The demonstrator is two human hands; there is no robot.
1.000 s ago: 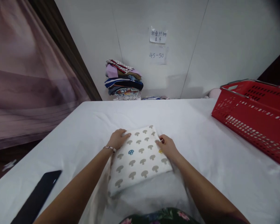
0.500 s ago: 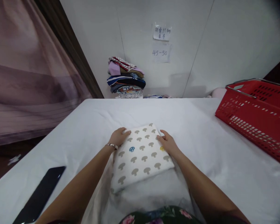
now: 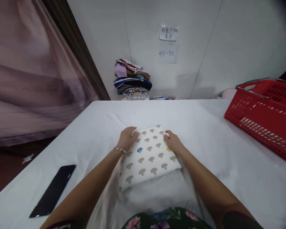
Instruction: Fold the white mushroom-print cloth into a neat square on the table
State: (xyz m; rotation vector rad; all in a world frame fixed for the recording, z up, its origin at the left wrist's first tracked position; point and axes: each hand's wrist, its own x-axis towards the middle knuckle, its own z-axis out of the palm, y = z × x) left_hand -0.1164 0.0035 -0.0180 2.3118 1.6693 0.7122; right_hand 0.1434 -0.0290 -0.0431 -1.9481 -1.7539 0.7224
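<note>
Shows red basket (image 3: 264, 119), dark phone (image 3: 52, 190) and folded mushroom-print cloth (image 3: 150, 159) shifted slightly rightward in the head view since half a second ago, with the basket's inside mostly hidden behind its slotted wall, at the right of the white table (image 3: 200, 133). Places the cloth on the table's near part, between left hand (image 3: 128, 139), bracelet (image 3: 119, 149) at the wrist, half curled at the far left corner, and right hand (image 3: 173, 141), half curled at the right edge, thumbs on top, fingers along the sides. Extends both forearms (image 3: 95, 184) inward from either side of a floral top (image 3: 165, 219); cannot tell the firmness of either grip.
</note>
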